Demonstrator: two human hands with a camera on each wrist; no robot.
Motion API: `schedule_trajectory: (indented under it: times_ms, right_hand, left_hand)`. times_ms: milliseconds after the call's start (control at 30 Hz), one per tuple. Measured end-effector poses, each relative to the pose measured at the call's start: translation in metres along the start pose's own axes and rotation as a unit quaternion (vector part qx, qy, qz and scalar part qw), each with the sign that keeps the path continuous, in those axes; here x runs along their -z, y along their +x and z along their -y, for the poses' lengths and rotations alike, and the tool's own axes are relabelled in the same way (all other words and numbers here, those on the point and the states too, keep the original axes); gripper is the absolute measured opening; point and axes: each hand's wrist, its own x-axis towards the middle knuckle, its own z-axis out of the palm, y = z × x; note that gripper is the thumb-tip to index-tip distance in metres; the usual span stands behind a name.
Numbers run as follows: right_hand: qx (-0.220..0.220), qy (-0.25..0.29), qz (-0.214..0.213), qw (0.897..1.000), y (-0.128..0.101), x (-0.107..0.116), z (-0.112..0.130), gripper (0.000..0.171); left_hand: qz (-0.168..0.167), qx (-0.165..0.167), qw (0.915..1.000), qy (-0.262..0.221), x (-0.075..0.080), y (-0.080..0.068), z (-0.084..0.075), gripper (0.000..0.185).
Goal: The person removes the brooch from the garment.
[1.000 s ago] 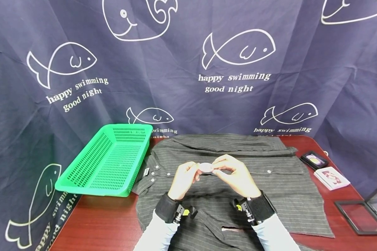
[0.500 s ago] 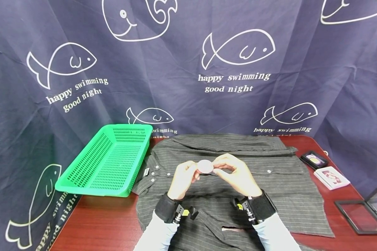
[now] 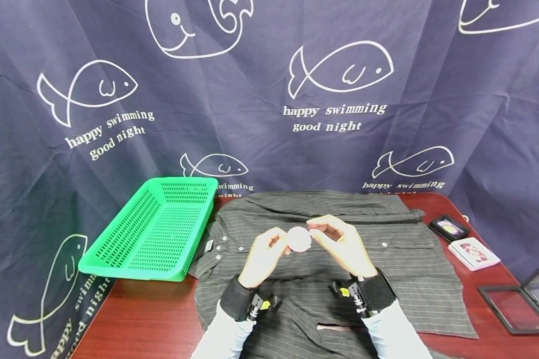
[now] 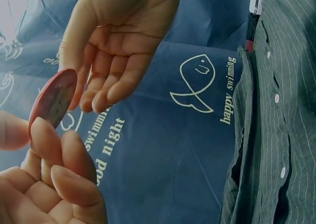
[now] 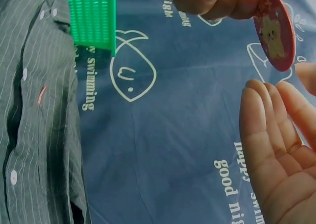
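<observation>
A thin round disc shows a plain pale pink face in the head view. Its other side, in the right wrist view, is red with a yellow cartoon star. Between thumb and fingers, my left hand pinches this red disc by its left edge. My right hand is at the disc's upper right, fingers loosely extended; in the right wrist view a gap shows between those fingertips and the rim. Below both hands a dark pinstriped shirt with white buttons lies spread out.
A green perforated basket stands at the left of the reddish table. Along the right side are a small black case, a white square stack with red print and a hinged black frame. A fish-print curtain hangs behind.
The disc has turned from nearly edge-on to face-on towards the head camera and moved slightly right. My right hand's fingers, earlier gripping its edge, have come off and spread a little.
</observation>
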Motion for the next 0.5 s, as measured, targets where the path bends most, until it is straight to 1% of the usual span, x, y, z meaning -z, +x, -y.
schedule_trajectory:
  times_ms: [133,267,367,500]
  right_hand:
    - [-0.004,-0.009,0.004,1.000,0.0022,-0.0011,0.0034,0.020]
    - [-0.018,0.002,0.016,1.000,0.0033,-0.0031,0.0051,0.022]
    - [-0.033,0.011,0.023,0.999,0.0027,-0.0051,0.0043,0.022]
    - [-0.044,0.020,0.036,0.998,0.0017,-0.0081,0.0014,0.019]
  left_hand:
    - [0.010,-0.013,0.9999,0.004,0.0011,0.0002,0.0011,0.017]
    - [0.014,-0.024,0.9996,0.007,0.0016,0.0018,0.0039,0.016]
    - [0.018,-0.028,0.9994,0.011,0.0016,0.0030,0.0059,0.016]
    - [0.024,-0.026,0.9990,0.028,0.0016,0.0038,0.0055,0.017]
